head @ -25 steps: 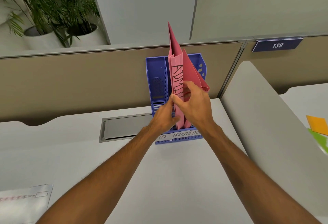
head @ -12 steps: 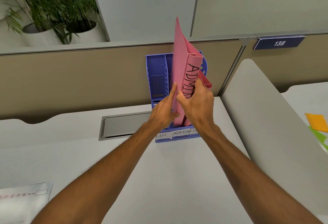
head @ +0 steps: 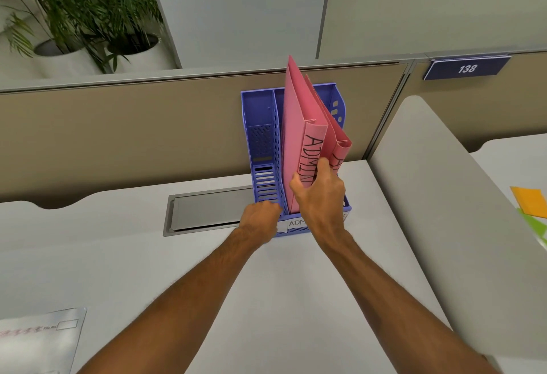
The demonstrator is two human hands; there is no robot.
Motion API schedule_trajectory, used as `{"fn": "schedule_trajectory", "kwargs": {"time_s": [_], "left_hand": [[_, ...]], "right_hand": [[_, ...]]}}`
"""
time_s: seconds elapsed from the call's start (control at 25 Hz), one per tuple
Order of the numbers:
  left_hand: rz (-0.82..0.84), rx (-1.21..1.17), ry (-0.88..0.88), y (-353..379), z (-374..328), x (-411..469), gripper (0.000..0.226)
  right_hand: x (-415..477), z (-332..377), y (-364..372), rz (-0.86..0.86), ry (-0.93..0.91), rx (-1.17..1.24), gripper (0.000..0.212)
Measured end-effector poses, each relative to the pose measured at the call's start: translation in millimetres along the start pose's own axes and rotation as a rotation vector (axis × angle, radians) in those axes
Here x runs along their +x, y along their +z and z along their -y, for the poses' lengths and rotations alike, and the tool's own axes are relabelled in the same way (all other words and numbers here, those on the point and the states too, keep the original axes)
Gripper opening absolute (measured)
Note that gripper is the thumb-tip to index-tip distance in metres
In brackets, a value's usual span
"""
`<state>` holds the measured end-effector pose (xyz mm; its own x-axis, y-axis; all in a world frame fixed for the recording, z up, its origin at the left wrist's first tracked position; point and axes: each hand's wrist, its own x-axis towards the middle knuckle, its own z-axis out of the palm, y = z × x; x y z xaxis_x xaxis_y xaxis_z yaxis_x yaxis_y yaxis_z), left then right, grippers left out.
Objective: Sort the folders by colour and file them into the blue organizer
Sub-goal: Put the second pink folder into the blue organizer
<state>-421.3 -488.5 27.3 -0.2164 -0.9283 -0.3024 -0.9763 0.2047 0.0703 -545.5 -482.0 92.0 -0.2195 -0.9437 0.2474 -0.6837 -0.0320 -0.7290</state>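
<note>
A: Organizer [head: 260, 125] stands on the desk [head: 266, 284] against the beige partition [head: 118, 130]. Blue, three slots. Left slot bare.

B: Folders?

A: Two pink folders [head: 299, 125] upright in the middle slot, tops leaning right. Front spine reads "ADMIN" in black marker. Second spine sits just behind and to the right, lettering mostly hidden.

B: Right hand?

A: Right hand [head: 321, 196] clasps the front folder low on the spine, thumb on the left face, fingers wrapped round the right edge.

B: Left?

A: Left hand [head: 260, 216] at the organizer's front left corner, touching the base. Fingers curled in; cannot tell whether it grips the frame or only presses against it.

B: Labels on the base?

A: White strip, "ADM" showing between the wrists; the rest covered.

B: Anything else around?

A: Grey cable hatch [head: 207, 210] set into the desk left of the organizer. Envelope [head: 38, 341] at the near left corner. Orange sheet [head: 529, 202] and green sheet [head: 535, 225] on the next desk, far right. Plaque [head: 467, 69] reads 138. Potted plant [head: 88, 12] beyond the partition.
</note>
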Motion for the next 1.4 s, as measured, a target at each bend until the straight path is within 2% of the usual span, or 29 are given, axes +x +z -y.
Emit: {"fn": "schedule_trajectory", "kwargs": {"time_s": [0.12, 0.28, 0.8, 1.08, 1.28, 1.4], "left_hand": [[0.002, 0.142, 0.027, 12.7, 1.4, -2.3, 0.048], [-0.008, 0.158, 0.027, 18.6, 1.9, 0.4, 0.056], [-0.048, -0.001, -0.002, 25.0, -1.1, -1.9, 0.063], [-0.083, -0.029, 0.02, 16.3, 1.4, -13.9, 0.059], [-0.206, -0.257, -0.025, -1.1, 3.0, -41.0, 0.057], [-0.31, -0.459, -0.082, -9.6, 7.1, -74.1, 0.055]], "right_hand": [[-5.6, -9.2, 13.5, 0.001, 0.021, -0.013, 0.044], [-8.8, -19.2, 28.4, 0.019, 0.044, -0.042, 0.041], [-12.1, -34.7, 41.8, 0.114, 0.113, -0.057, 0.049], [-16.1, -30.1, 27.8, 0.096, 0.094, -0.074, 0.048], [-39.5, -22.2, 1.1, 0.006, -0.045, -0.142, 0.035], [-55.3, -17.0, -7.2, 0.152, -0.148, -0.13, 0.02]]}}
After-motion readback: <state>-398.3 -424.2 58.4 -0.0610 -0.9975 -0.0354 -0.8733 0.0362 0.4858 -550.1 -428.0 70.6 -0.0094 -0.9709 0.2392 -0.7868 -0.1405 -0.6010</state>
